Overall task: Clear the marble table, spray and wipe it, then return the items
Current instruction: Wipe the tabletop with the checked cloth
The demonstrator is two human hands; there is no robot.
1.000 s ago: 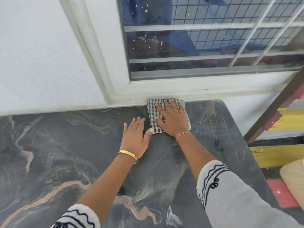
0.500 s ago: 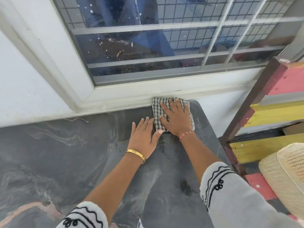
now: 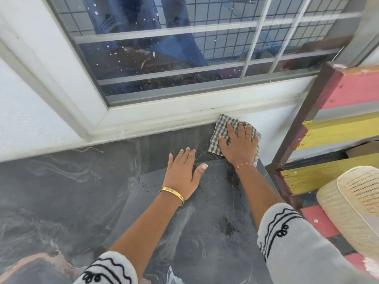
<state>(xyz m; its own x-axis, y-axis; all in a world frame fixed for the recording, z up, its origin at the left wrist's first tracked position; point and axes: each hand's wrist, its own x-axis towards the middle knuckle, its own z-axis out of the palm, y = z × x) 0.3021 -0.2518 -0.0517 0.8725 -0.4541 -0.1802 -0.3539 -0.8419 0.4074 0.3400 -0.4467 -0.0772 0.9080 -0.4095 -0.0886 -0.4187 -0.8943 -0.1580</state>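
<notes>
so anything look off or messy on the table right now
Nothing broken. Dark wet patches sit on the marble table below the checked cloth under the right hand, and a thin wire lies loose by the wall.

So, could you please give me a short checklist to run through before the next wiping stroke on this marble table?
1. Cloth under the wiping hand: ok. The right hand lies flat on the checked cloth.
2. Bracing hand clear of the cloth: ok. The left hand rests flat on the marble table, beside the cloth and not touching it.
3. Cloth fully on the table: not ok. It sits at the far right corner and its right edge reaches the table edge.
4. Wiping path free of items: ok in what the view shows.
5. Surface wet enough: ok. Droplets and wet streaks show near the right arm.
6. Nearest part of the table: cannot tell, the sleeves hide it.
</notes>
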